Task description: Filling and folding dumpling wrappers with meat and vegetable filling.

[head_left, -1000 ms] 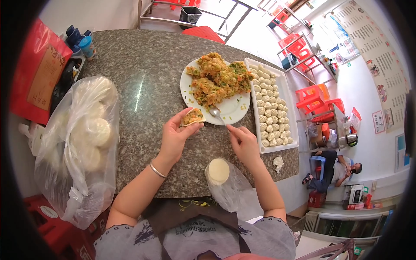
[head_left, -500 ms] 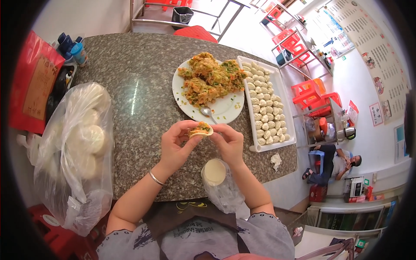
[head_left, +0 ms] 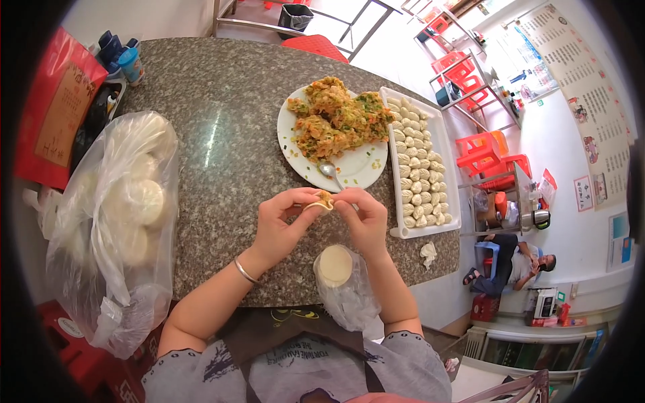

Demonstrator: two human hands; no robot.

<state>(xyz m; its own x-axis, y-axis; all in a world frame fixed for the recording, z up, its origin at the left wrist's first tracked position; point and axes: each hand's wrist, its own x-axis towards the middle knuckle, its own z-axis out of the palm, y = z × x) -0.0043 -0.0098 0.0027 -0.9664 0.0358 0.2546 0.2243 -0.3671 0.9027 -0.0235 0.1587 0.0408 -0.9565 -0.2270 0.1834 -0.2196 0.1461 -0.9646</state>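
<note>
A small dumpling (head_left: 324, 201) with orange and green filling showing at its top is pinched between my two hands. My left hand (head_left: 282, 220), with a silver bangle on its wrist, grips one side of the wrapper. Fingers of my right hand (head_left: 365, 218) press the opposite edge, where the dough is folded. Just beyond lies a white plate (head_left: 295, 158) heaped with chopped filling (head_left: 339, 117), and a metal spoon (head_left: 329, 170) rests on it. Below my hands, a stack of round dough wrappers (head_left: 334, 266) sits in a clear plastic bag (head_left: 349, 302).
At right, a white tray (head_left: 449, 176) holds rows of pleated dumplings (head_left: 420, 164); crumpled tissue (head_left: 428, 254) lies near it. A large plastic bag (head_left: 111, 221) of round dough pieces and a red paper bag (head_left: 60, 114) stand left on the granite table (head_left: 222, 161). Someone sits far right.
The wrapper has gone from spread open around its filling to gathered and partly folded, with less filling showing. My view has shifted slightly.
</note>
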